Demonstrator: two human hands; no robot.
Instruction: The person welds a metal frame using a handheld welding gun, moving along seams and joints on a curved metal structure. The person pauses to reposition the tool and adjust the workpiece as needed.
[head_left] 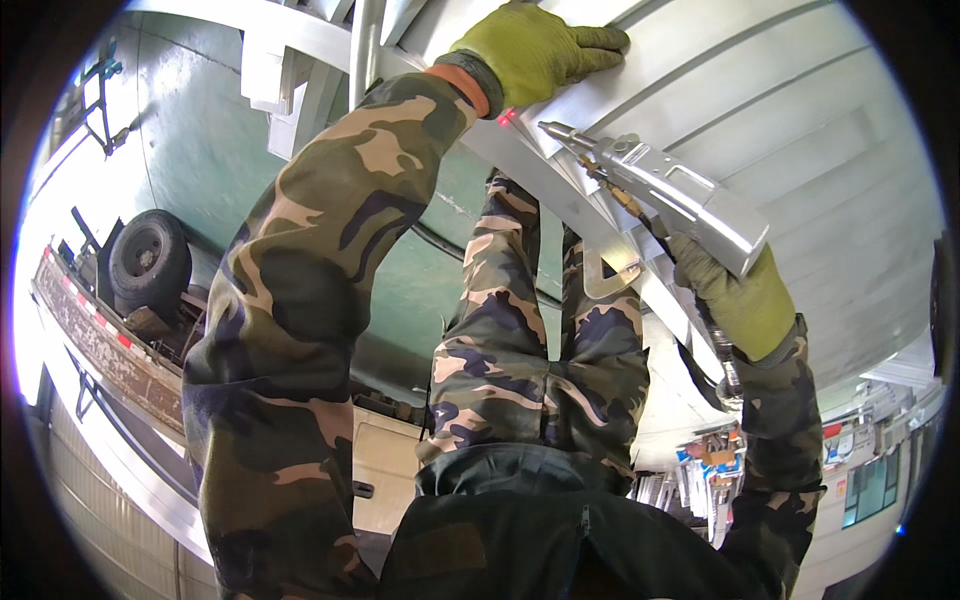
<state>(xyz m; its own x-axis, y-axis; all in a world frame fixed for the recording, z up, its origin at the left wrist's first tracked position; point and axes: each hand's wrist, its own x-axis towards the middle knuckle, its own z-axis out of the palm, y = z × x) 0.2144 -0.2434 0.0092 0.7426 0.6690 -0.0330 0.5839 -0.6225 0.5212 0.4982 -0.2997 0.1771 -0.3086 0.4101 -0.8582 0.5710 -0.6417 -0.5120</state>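
Observation:
My left hand (525, 55), in a yellow-green glove, lies flat on a ribbed silver metal panel (740, 75) with its fingers stretched out. My right hand (740, 300), in a matching glove, is wrapped round the rear grip of a silver handheld laser welding gun (685, 190). The gun's narrow nozzle points up and left toward the panel's edge, below my left hand. A red light spot (506, 117) shows on the metal by my left wrist. Brass fittings and a hose (725, 365) run along the gun's underside and past my right wrist.
A silver frame rail (560, 190) runs along the panel's edge, with a triangular bracket (608, 275) near my legs. A dark cable (437, 243) crosses the green floor (395, 320). At far left, a tyre (150, 255) rests on a rusty flatbed (130, 365).

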